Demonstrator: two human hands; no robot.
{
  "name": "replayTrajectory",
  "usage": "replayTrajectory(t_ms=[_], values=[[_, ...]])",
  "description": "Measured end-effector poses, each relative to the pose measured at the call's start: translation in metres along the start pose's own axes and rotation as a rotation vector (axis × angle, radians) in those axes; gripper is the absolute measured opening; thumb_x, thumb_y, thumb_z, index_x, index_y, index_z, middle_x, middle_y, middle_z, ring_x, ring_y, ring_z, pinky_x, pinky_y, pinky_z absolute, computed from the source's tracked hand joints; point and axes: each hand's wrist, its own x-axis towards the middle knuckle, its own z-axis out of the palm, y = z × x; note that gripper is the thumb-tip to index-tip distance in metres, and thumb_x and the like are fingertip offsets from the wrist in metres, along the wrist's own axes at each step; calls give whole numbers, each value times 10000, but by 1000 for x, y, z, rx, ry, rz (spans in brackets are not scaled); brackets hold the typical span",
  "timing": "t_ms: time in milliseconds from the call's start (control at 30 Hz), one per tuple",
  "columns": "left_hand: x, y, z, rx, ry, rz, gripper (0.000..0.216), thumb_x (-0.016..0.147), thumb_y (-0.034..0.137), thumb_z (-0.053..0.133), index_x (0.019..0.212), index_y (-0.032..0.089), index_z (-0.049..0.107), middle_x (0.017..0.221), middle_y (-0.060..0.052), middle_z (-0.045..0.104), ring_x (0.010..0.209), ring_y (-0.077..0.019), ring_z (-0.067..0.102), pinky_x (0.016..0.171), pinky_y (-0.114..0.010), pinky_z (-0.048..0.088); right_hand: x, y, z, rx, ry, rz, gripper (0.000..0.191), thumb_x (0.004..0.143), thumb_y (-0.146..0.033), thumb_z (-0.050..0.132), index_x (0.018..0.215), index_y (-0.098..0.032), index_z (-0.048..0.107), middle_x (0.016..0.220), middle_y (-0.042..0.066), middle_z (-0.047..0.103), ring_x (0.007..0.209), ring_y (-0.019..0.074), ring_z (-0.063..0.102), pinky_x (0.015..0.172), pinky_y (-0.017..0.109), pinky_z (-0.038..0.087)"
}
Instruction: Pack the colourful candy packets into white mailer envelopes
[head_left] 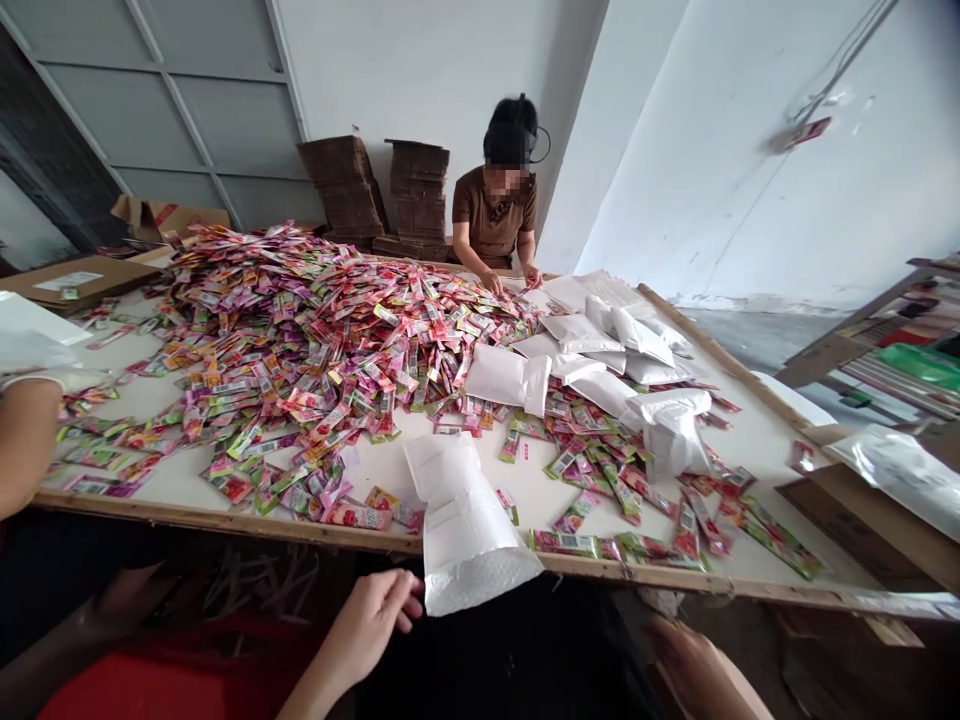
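Observation:
My left hand (382, 606) is at the table's front edge, its curled fingers at the left edge of a white bubble mailer (461, 520). The mailer slants over the edge, its wide bubble-lined mouth towards me and its narrower end on the tabletop. At the lower right my right hand (666, 618) is blurred beside the table edge, its fingers not distinct. Small flat printed sachets (360, 514) in pink, green and orange lie around the mailer. More white mailers (499, 376), several of them plump, lie beyond it to the right.
A large sachet heap (322, 320) covers the table's left and middle. A co-worker (495, 215) handles things at the far side; another person's arm (26, 430) reaches in from the left. An open carton (862, 520) stands right. Folded cardboard stacks (416, 195) stand behind.

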Motion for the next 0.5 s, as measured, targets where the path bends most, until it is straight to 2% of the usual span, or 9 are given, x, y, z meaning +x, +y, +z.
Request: replayTrajectory(t_ms=[33, 67, 100, 133, 200, 267, 367, 433, 500], values=[[0, 3, -7, 157, 89, 99, 351, 873, 348, 348, 1086, 174, 565, 936, -83, 667, 800, -198, 634, 737, -337, 502, 12, -15, -1, -2, 80, -120, 386, 788, -146, 350, 1107, -198, 561, 1032, 95, 635, 880, 202, 617, 696, 297, 510], [3, 6, -11, 321, 180, 214, 363, 865, 266, 363, 1199, 209, 490, 1092, -85, 615, 963, -216, 590, 842, -367, 470, 28, -33, -4, -30, 174, -227, 453, 814, -171, 359, 1260, -177, 436, 1214, 118, 533, 1062, 220, 536, 836, 333, 475], [6, 9, -13, 488, 241, 344, 440, 845, 182, 374, 1280, 241, 401, 1241, -78, 520, 1113, -231, 500, 937, -403, 409, 45, -53, -9, -65, 264, -324, 495, 821, -169, 367, 1316, -184, 363, 1288, 116, 466, 1151, 232, 463, 908, 371, 433], [11, 10, -13, 649, 261, 484, 526, 821, 109, 374, 1322, 264, 333, 1347, -63, 409, 1218, -242, 393, 1004, -436, 335, 62, -73, -15, -105, 291, -447, 539, 819, -151, 375, 1350, -209, 305, 1352, 99, 392, 1222, 241, 379, 966, 415, 375], [23, 8, -9, 905, 188, 748, 596, 801, 37, 359, 1340, 282, 291, 1414, -39, 300, 1289, -243, 276, 1049, -463, 257, 92, -104, -25, -159, 272, -696, 623, 790, -123, 401, 1381, -215, 230, 1415, 85, 282, 1293, 265, 242, 1016, 480, 288], [33, 0, -4, 1031, 76, 940, 536, 829, 65, 369, 1323, 270, 327, 1381, -34, 365, 1277, -220, 304, 1049, -428, 269, 111, -120, -32, -190, 157, -896, 672, 771, -123, 419, 1394, -198, 178, 1435, 74, 230, 1311, 265, 183, 1038, 491, 247], [38, -15, -1, 997, 11, 997, 387, 875, 193, 385, 1257, 243, 430, 1298, -37, 479, 1235, -197, 375, 1031, -369, 300, 123, -121, -31, -183, 43, -1069, 628, 803, -144, 416, 1388, -204, 196, 1411, 57, 280, 1293, 233, 244, 1045, 446, 275], [35, -19, -1, 890, 0, 931, 342, 880, 265, 391, 1209, 238, 483, 1252, -40, 525, 1205, -195, 416, 1022, -356, 305, 129, -116, -24, -117, 50, -1123, 545, 832, -181, 422, 1357, -243, 292, 1362, 40, 368, 1250, 220, 335, 1022, 407, 330], [30, -18, 1, 728, 39, 809, 317, 878, 316, 392, 1153, 242, 532, 1167, -37, 592, 1139, -184, 485, 1007, -340, 316, 136, -112, -16, 12, 39, -1089, 437, 841, -247, 444, 1276, -284, 438, 1268, 18, 487, 1155, 205, 465, 962, 339, 413]])
